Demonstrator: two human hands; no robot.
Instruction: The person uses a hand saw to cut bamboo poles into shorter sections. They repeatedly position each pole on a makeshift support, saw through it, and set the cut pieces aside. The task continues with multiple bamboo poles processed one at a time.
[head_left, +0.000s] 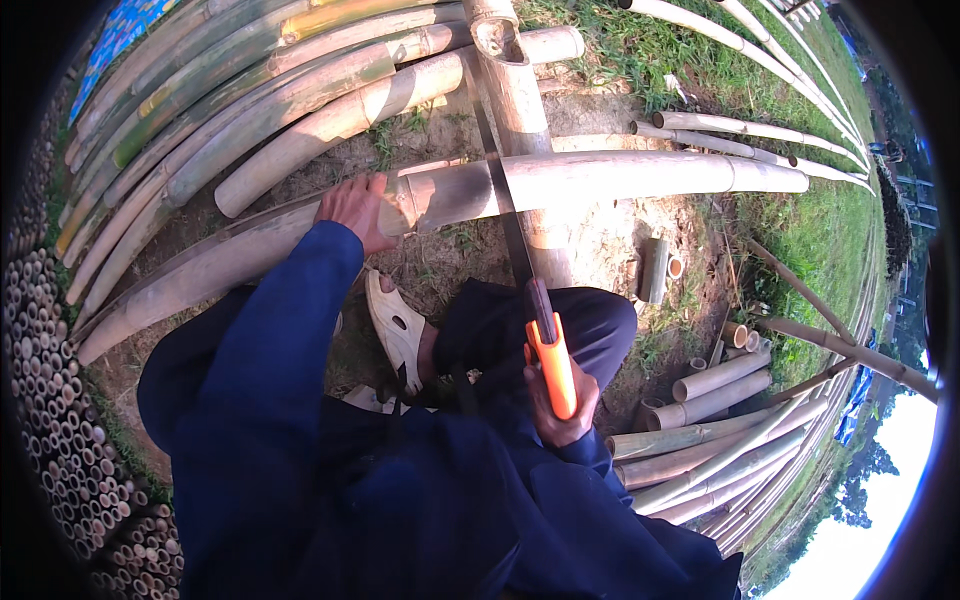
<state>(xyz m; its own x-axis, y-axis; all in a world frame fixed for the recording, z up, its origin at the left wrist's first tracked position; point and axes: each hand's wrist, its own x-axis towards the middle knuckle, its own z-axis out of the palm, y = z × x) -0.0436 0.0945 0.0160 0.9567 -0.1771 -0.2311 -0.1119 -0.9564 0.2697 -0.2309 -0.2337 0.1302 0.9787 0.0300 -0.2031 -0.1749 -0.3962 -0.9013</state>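
A thick pale bamboo pole (pixel 640 175) runs crosswise in front of me, resting over another bamboo length (pixel 518 105) that points away from me. My left hand (pixel 357 210) is laid over the pole left of the middle, fingers bent round its top and pressing on it. In my right hand (pixel 563 403) is the orange grip of a handsaw (pixel 507 215), held near my right knee. The saw's long dark blade crosses the pole to the right of my left hand. Whether its teeth have cut into the bamboo, I cannot tell.
Several long bamboo poles (pixel 290 85) lie side by side at the far left. Stacked bamboo ends (pixel 70 420) line the left edge. Short cut pieces (pixel 655 270) lie on the ground at right, with more poles (pixel 720 460) behind them. My sandalled foot (pixel 397 335) is below the pole.
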